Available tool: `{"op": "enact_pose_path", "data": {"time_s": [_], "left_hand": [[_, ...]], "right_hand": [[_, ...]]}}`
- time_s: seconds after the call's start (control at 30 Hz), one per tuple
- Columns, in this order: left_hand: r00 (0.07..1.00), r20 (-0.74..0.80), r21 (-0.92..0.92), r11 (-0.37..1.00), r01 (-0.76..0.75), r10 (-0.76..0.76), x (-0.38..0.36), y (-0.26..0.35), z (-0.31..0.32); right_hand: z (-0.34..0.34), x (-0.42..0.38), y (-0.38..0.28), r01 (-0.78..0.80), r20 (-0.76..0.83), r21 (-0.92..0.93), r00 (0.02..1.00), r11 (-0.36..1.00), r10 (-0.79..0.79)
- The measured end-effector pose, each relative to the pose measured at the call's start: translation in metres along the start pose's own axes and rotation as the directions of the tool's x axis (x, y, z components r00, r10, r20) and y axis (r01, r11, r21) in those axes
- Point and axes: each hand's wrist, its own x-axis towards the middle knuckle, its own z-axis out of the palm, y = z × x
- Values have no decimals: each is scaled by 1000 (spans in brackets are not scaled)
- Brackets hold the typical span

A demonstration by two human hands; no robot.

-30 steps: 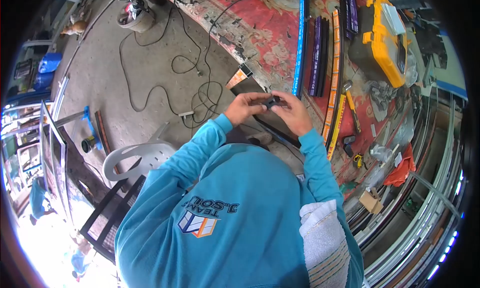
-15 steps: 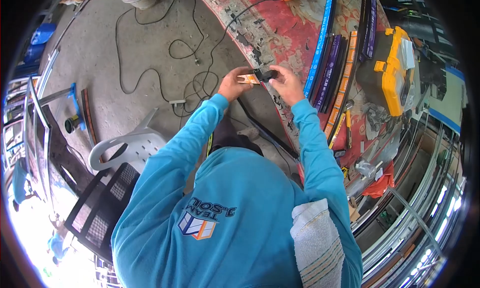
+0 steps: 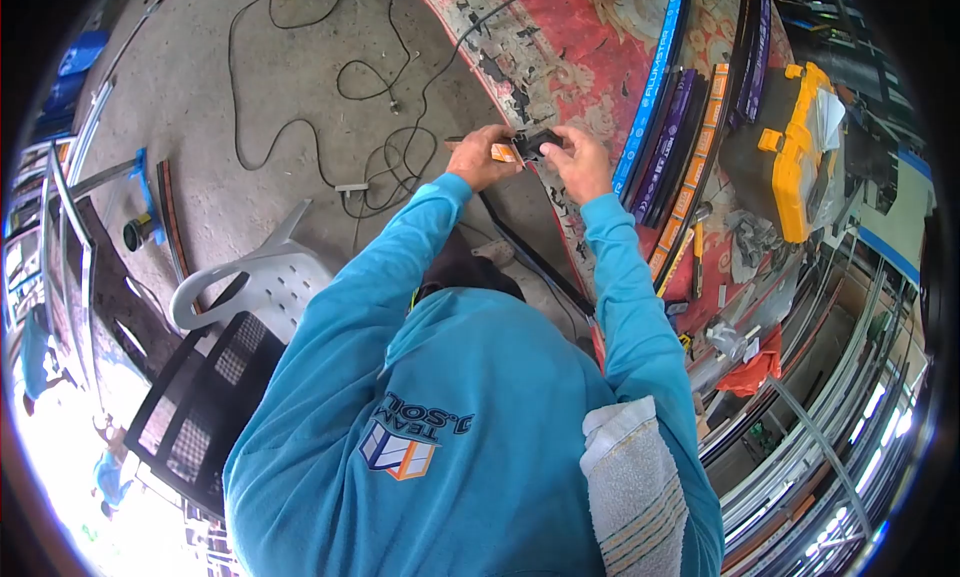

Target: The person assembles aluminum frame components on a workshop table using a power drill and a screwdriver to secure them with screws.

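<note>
My left hand (image 3: 480, 163) is closed around a dark piece with an orange-and-white label (image 3: 503, 153), held over the edge of the red, paint-worn table (image 3: 560, 87). Between thumb and fingers, my right hand (image 3: 583, 165) grips a small black part (image 3: 541, 144). The two pieces meet or overlap between my hands, and my fingers hide much of both. Below them, a long black bar (image 3: 530, 252) slants along the table's near edge.
Blue, purple and orange-labelled profiles (image 3: 690, 147) lie on the table at right, beside a yellow-and-black toolbox (image 3: 795, 157). Cables (image 3: 385, 167) loop across the floor. A white plastic chair (image 3: 270, 277) stands at left. Metal lengths (image 3: 850, 397) fill the lower right.
The hands have drawn slightly closer around the black part, which has turned and shows more of its shape. The view has shifted a little.
</note>
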Motion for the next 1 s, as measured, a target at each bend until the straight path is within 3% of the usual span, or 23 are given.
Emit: {"op": "enact_pose_path", "data": {"time_s": [0.03,0.1,0.3,0.37,0.63,0.73,0.83,0.9,1.0], "left_hand": [[1000,11,2,1000,-3,3,1,0,-2],[1000,20,206,979,-13,10,0,3,-5],[999,41,266,964,2,-14,1,7,-7],[999,41,267,964,-8,-3,2,8,-5],[995,12,288,953,91,-98,5,14,5],[994,-7,299,949,102,-105,5,12,9],[994,2,284,953,107,-113,5,10,9],[993,2,276,954,116,-122,5,10,9],[991,8,248,960,128,-134,6,10,9]], "right_hand": [[-3,-1,-5,-9,-13,40,1000,999,9],[-5,-6,-6,-76,-7,157,997,985,78],[-4,-13,-9,-41,-34,193,998,980,48],[-5,-15,-11,94,-109,-65,989,993,-101],[4,-8,5,42,-185,-18,982,999,-44],[8,-7,1,81,-156,-9,984,997,-82],[11,-7,2,20,-66,24,998,1000,-19],[12,-5,0,107,-36,-176,993,978,-115],[4,-4,-8,104,5,-288,994,952,-107]]}}
